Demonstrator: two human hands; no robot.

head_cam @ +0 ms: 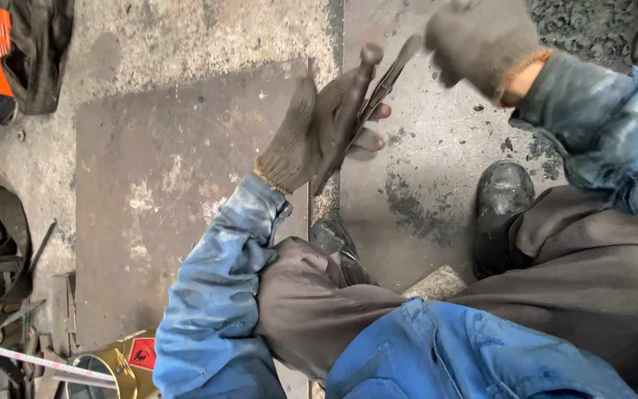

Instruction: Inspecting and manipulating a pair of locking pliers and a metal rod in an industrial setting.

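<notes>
Crouched over a steel floor plate (186, 192), a gloved left hand (311, 137) clenches a knob-ended metal rod (348, 111) upright above the plate's right edge, while the blurred right hand (481, 41) grasps a thin strip (393, 74) against it

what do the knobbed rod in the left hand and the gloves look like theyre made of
Knobbed rod: likely steel, dark and dull, with a rounded knob end. Glove on the left hand: knitted grey fabric, ribbed weave, worn through at the fingertips. The right hand wears a similar grey knit, blurred.
</notes>
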